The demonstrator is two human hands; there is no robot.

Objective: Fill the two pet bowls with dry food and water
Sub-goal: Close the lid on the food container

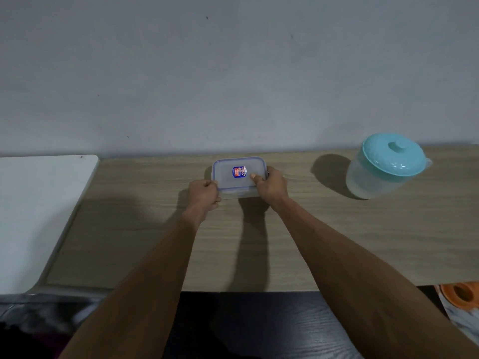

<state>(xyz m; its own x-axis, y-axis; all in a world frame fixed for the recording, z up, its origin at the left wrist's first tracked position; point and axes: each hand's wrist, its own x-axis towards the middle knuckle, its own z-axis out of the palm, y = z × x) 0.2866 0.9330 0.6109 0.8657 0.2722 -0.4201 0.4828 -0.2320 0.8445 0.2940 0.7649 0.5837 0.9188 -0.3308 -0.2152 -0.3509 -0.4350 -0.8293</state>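
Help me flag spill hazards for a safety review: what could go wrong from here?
1. The left hand and right hand both grip the lidded container at its ends; if the lid pops free suddenly, the container may jerk and scatter whatever it holds.
2. The pitcher stands to the right on the same table; a wide sweep of the right arm could tip it.

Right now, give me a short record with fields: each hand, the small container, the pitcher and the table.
left hand: grips the container's left end
right hand: holds its right end, thumb on top
container: clear, rectangular, closed, resting on the table
pitcher: right of the container, apart from it, teal lid on
table: wood-grain top
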